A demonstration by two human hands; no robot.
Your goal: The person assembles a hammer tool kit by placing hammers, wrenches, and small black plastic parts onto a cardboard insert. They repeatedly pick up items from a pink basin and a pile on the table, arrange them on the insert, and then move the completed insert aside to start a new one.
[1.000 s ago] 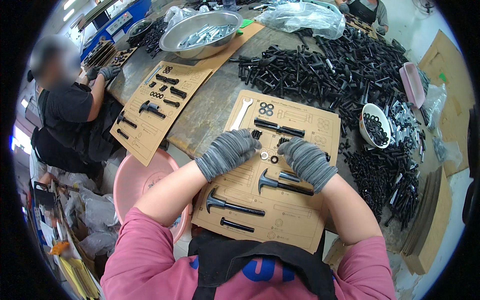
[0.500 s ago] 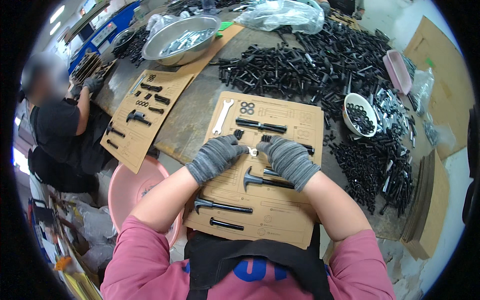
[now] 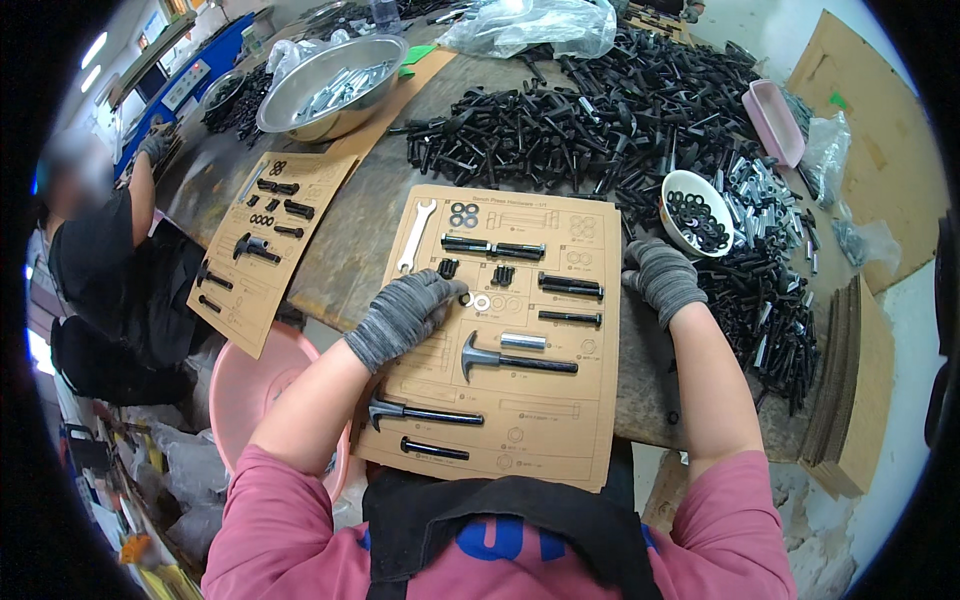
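Two gloved hands [image 3: 405, 315] [image 3: 664, 282], finely printed cardboard [image 3: 550, 430]

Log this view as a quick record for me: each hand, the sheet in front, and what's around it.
Left hand: gloved, over the cardboard sheet, fingertips beside small washers; grip unclear
Right hand: gloved, off the sheet's right edge, near the white bowl of black rings
On sheet: silver wrench upper left, two hooked black parts
Beyond sheet: heap of black parts
Left side: second sheet, pink basin, co-worker
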